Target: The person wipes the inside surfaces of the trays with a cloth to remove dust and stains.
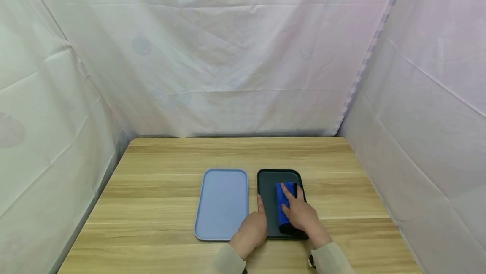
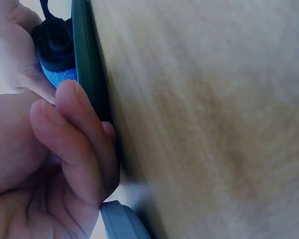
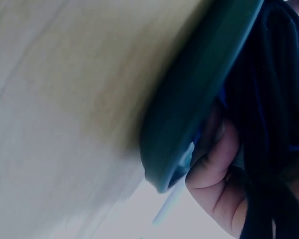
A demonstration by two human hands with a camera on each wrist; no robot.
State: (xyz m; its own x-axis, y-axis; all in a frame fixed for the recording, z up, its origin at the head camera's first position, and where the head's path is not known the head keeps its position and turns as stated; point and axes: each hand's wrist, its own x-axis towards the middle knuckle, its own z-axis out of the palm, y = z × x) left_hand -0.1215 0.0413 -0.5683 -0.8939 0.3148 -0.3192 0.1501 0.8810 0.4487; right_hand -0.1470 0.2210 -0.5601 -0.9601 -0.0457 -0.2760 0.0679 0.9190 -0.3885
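Note:
A blue rolled cloth (image 1: pixel 281 213) with black ends lies lengthwise on the dark green tray (image 1: pixel 267 181), toward its right side. My right hand (image 1: pixel 303 216) grips the roll from above, fingers spread over it; in the right wrist view, curled fingers (image 3: pixel 216 162) lie between the dark cloth end (image 3: pixel 283 79) and the tray rim (image 3: pixel 189 99). Along the tray's left edge, my left hand (image 1: pixel 252 227) points its straight index finger and touches the rim. Its other fingers (image 2: pixel 84 144) are bent in the left wrist view, holding nothing visible.
A light blue tray (image 1: pixel 223 204) lies left of the dark one, a narrow gap between them, its lower right corner close to my left hand. Both rest on a wood-grain table (image 1: pixel 159 206). White fabric (image 1: pixel 212 55) hangs behind and on both sides.

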